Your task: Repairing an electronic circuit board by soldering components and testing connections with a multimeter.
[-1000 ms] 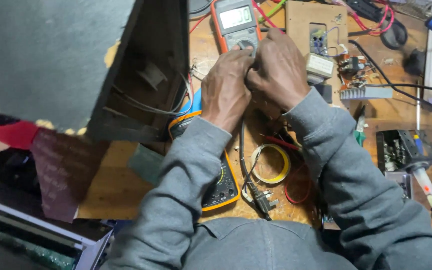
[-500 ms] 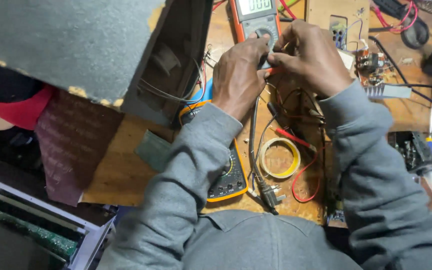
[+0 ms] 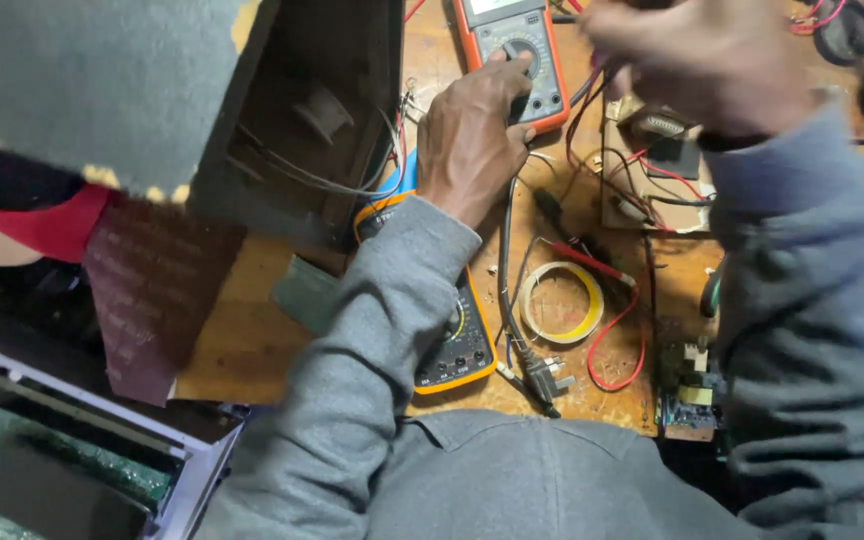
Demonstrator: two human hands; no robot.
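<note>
Both arms are covered by long sleeves of a plain grey sweatshirt, soft and slightly creased, with ribbed cuffs ending at the wrists. The left hand (image 3: 467, 140) is bare, with no ring, watch or glove showing. The right hand (image 3: 697, 60) is bare too and blurred, and the same grey cloth spreads across the chest below.
</note>
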